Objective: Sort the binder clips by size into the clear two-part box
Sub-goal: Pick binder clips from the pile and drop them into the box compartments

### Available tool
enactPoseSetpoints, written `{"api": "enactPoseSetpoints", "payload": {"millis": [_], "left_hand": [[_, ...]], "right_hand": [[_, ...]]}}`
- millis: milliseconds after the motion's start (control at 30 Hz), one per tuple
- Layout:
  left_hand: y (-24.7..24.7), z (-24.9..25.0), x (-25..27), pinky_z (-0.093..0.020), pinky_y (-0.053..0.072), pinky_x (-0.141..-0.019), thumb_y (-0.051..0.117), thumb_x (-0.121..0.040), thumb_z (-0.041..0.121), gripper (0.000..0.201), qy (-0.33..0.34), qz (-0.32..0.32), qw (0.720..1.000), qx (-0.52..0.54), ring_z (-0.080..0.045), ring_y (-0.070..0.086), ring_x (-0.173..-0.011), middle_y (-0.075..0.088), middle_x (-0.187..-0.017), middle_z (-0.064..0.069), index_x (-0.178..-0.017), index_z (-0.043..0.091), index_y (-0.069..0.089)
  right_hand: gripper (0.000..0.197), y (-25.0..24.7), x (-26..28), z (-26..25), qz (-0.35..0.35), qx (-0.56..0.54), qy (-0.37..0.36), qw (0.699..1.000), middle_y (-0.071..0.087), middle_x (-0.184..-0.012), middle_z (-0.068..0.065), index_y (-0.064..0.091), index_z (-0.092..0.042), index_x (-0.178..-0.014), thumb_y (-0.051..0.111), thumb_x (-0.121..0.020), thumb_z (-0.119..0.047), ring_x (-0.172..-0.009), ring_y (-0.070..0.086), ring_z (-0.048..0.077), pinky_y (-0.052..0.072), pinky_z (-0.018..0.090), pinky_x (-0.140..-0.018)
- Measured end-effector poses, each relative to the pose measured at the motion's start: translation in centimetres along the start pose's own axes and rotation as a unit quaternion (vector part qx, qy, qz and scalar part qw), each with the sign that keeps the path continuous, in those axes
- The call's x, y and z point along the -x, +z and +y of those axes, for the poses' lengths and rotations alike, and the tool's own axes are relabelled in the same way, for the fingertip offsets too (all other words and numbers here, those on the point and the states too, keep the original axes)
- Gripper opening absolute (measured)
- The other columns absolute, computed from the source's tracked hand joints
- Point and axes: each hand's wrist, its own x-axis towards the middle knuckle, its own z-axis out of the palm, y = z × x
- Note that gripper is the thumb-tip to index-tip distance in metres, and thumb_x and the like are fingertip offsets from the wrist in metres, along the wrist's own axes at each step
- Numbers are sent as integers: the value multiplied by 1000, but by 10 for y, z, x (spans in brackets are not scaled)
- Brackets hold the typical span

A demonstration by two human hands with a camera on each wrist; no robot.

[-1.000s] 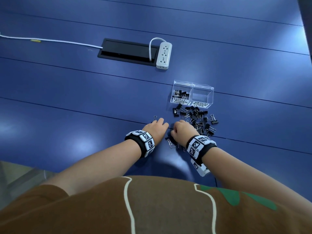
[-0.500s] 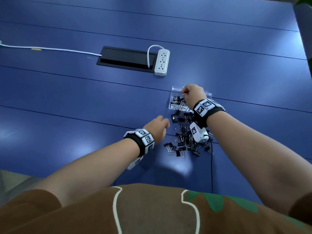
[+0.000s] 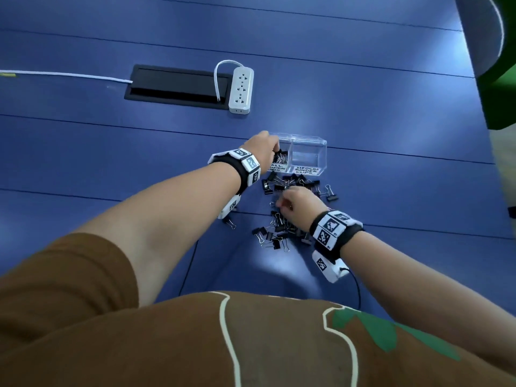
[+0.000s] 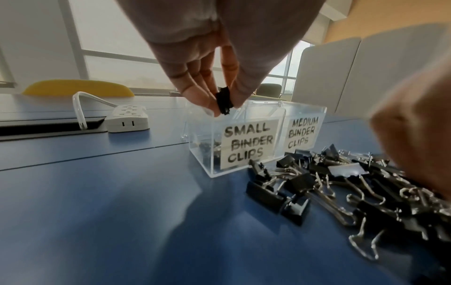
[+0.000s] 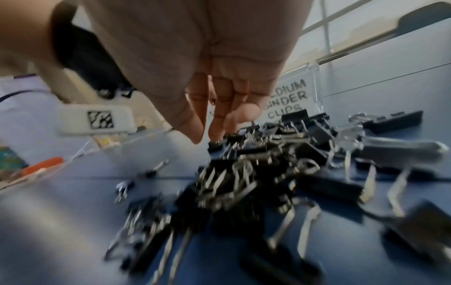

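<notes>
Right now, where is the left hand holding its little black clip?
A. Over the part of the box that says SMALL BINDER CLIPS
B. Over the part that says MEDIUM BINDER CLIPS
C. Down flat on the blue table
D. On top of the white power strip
A: the left hand pinches a small black clip just above the open compartment labelled SMALL BINDER CLIPS of the clear box.

An office meeting room: a long blue table (image 3: 363,113) has a built-in black cable hatch (image 3: 178,86) with a white power strip (image 3: 241,89) beside it. Behind stand large windows (image 4: 117,48), a yellow chair (image 4: 78,87), a grey chair (image 4: 269,89) and pale partition panels (image 4: 366,73).
</notes>
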Motion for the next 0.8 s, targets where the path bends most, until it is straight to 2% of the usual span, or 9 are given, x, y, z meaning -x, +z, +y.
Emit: {"api": "enactPoseSetpoints", "payload": {"millis": [133, 233, 300, 400, 500, 567, 633, 733, 800], "left_hand": [[6, 1, 2, -43, 47, -96, 47, -90, 5, 26, 23, -2, 999, -37, -30, 49, -113, 58, -118, -9, -108, 14, 63], [9, 3, 23, -43, 47, -92, 50, -85, 3, 27, 45, 44, 997, -35, -29, 47, -109, 57, -114, -9, -105, 12, 64], [17, 1, 45, -42, 47, -90, 53, -82, 4, 24, 39, 50, 998, -10, -28, 47, -107, 55, -111, -9, -103, 12, 63], [34, -8, 83, -42, 47, -93, 53, -81, 6, 23, 42, -33, 998, 18, -27, 49, -107, 57, -110, -9, -101, 12, 64], [53, -17, 118, -42, 45, -95, 56, -81, 7, 25, 52, -118, 992, 5, -28, 52, -108, 58, -111, -10, -105, 11, 62], [64, -21, 134, -43, 44, -97, 57, -83, 7, 28, 47, -121, 991, 20, -29, 53, -110, 58, -115, -10, -111, 10, 59], [74, -24, 145, -41, 42, -97, 55, -84, 6, 31, 32, -114, 992, 35, -27, 52, -111, 57, -117, -10, -115, 11, 57], [82, -25, 152, -42, 45, -94, 54, -83, 6, 31, 14, -90, 995, 43, -27, 52, -109, 55, -113, -8, -113, 14, 58], [84, -25, 153, -42, 46, -92, 55, -85, 11, 28, -3, -84, 996, 29, -26, 51, -109, 54, -114, -7, -113, 14, 57]], "right_hand": [[17, 20, 17, 6, -42, 62, -13, 997, 55, -103, 5, 66, -17, -99, 55, -87, -18, -109, 46, 23, 52, 43, -86], [18, 24, 16, 8, -44, 84, -11, 995, 52, -105, 5, 65, -17, -103, 53, -89, -19, -111, 43, 23, 53, 44, -84], [19, 24, 13, 8, -16, 72, -4, 997, 53, -106, 6, 64, -17, -104, 52, -90, -18, -112, 43, 25, 52, 44, -83], [18, 26, 12, 7, 34, 32, -16, 999, 56, -102, 10, 65, -14, -101, 52, -89, -18, -106, 46, 29, 51, 45, -84], [13, 33, 20, -1, 13, 15, -56, 998, 57, -95, 10, 66, -11, -90, 57, -84, -19, -101, 49, 29, 49, 43, -86], [11, 39, 26, -7, -18, 35, -82, 996, 59, -94, 9, 65, -11, -85, 58, -82, -19, -100, 49, 28, 47, 39, -88], [13, 44, 29, -11, -45, 65, -90, 993, 60, -100, 9, 63, -10, -90, 59, -81, -18, -104, 48, 26, 45, 35, -89], [18, 51, 28, -14, -64, 80, -80, 992, 59, -108, 10, 61, -8, -100, 57, -82, -14, -110, 46, 26, 43, 34, -94], [19, 55, 28, -15, -66, 68, -62, 994, 58, -109, 11, 59, -7, -100, 56, -82, -12, -111, 46, 27, 44, 35, -94]]}}
